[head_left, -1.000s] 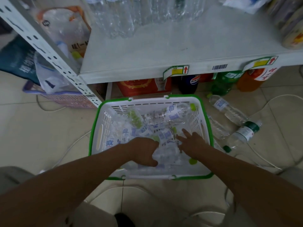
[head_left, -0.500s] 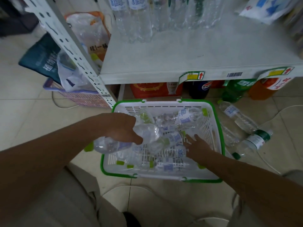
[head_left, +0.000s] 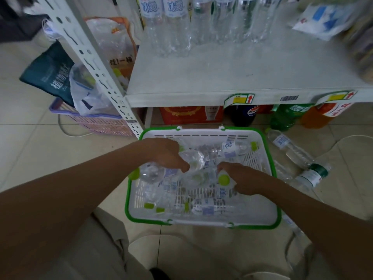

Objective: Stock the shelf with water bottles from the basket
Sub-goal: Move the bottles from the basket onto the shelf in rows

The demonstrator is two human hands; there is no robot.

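Observation:
A white basket with a green rim [head_left: 268, 150] stands on the floor below the shelf [head_left: 232, 77], holding several clear water bottles with lime caps. My left hand [head_left: 165, 154] is closed around one bottle [head_left: 157, 172], held sideways over the basket's left side, cap pointing left. My right hand [head_left: 244, 178] grips a second bottle [head_left: 223, 181] by its neck inside the basket, its green cap facing up. Several water bottles [head_left: 171, 27] stand upright at the back of the shelf.
Loose bottles [head_left: 290, 150] lie on the floor right of the basket, with a white cable. A perforated shelf post [head_left: 96, 73] rises at left, beside a pink crate [head_left: 96, 122] with bags. Soda bottles and a red box sit under the shelf.
My left hand lifted a bottle out of the pile and holds it above the basket's left side. My right hand closed on another bottle's neck. The view shifted toward the shelf.

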